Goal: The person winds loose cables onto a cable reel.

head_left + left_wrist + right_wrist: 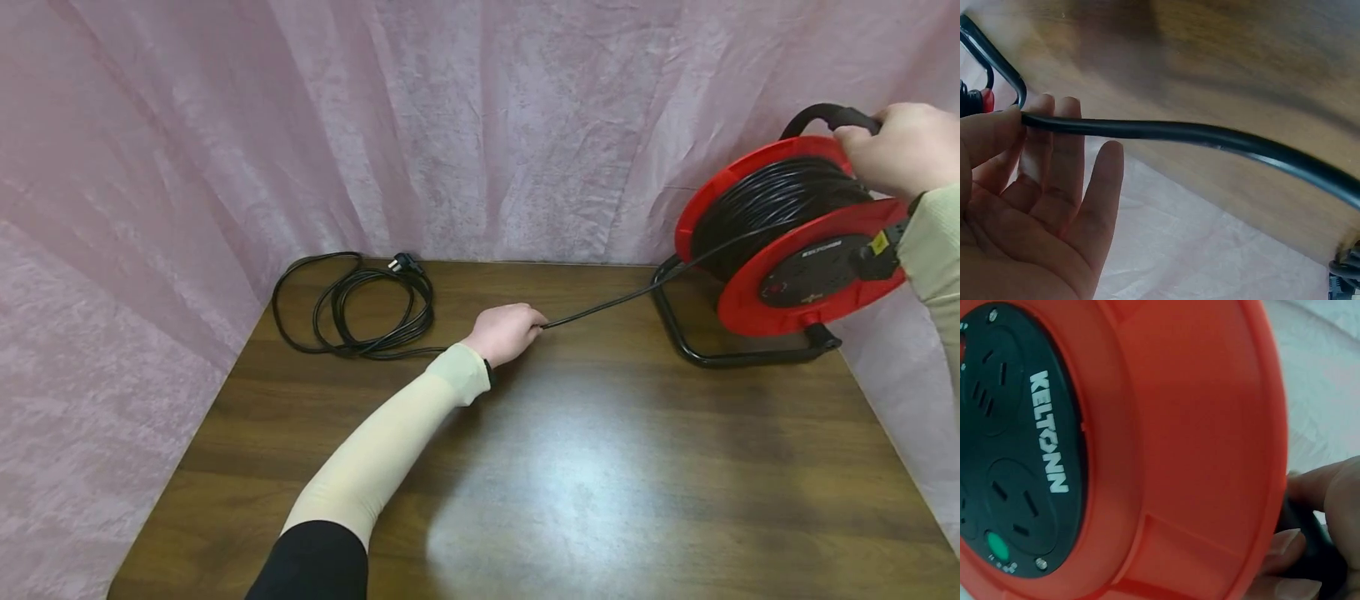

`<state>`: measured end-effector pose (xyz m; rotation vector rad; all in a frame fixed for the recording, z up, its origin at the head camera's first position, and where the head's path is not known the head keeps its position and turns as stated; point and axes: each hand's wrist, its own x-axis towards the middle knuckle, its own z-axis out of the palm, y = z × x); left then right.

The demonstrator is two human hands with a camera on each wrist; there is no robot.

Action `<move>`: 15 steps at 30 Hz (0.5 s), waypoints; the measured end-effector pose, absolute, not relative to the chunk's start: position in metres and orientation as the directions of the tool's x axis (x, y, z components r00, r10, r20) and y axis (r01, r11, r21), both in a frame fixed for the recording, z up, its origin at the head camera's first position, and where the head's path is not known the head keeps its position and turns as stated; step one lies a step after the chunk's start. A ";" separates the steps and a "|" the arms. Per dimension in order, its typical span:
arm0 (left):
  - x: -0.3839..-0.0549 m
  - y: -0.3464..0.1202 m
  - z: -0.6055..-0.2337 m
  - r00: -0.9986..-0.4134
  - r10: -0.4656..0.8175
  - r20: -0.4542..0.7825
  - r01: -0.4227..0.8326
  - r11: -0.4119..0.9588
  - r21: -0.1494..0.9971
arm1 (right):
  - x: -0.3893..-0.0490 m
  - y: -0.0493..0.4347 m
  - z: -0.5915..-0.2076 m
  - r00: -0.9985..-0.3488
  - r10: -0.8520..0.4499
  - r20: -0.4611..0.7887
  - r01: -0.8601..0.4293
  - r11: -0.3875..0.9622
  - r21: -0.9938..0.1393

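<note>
A red and black cable reel (pixel 813 302) stands tilted at the right back of the table, black cord wound round its drum. My right hand (pixel 903 150) grips the black handle (pixel 821 117) at its top; in the right wrist view fingers curl round that handle (pixel 1313 550) beside the red flange (pixel 1204 419). Near the table's middle, my left hand (pixel 506 332) pinches the black cord (pixel 600 308) between thumb and fingers. In the left wrist view the cord (pixel 1147 129) leaves the pinch, with the other fingers (pixel 1102 187) loosely extended.
Loose coils of cord (pixel 431 312) lie at the left back, with a black plug (pixel 406 264) beside them. A black tube frame (pixel 738 362) supports the reel on the wooden table (pixel 675 467). Pink curtains (pixel 480 125) hang behind and at both sides.
</note>
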<state>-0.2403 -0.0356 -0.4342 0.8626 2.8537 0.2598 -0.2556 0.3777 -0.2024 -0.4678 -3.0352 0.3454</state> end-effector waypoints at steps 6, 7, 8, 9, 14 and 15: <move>-0.238 -0.045 -0.439 -0.833 0.542 -0.111 0.506 0.828 0.243 | -0.247 0.364 -0.199 -0.954 0.294 -0.064 0.300 0.912 -0.279; -0.237 -0.048 -0.440 -0.835 0.538 -0.116 0.501 0.830 0.245 | -0.247 0.363 -0.198 -0.956 0.281 -0.084 0.293 0.907 -0.303; -0.237 -0.051 -0.441 -0.836 0.536 -0.120 0.497 0.831 0.249 | -0.247 0.361 -0.198 -0.960 0.260 -0.103 0.279 0.901 -0.333; -0.237 -0.053 -0.442 -0.836 0.535 -0.124 0.495 0.832 0.252 | -0.248 0.360 -0.198 -0.965 0.234 -0.120 0.262 0.895 -0.360; -0.237 -0.068 -0.446 -0.842 0.523 -0.130 0.478 0.836 0.269 | -0.250 0.347 -0.197 -0.971 0.122 -0.204 0.203 0.871 -0.446; -0.236 -0.070 -0.446 -0.845 0.519 -0.130 0.472 0.838 0.273 | -0.250 0.343 -0.197 -0.969 0.112 -0.220 0.205 0.862 -0.464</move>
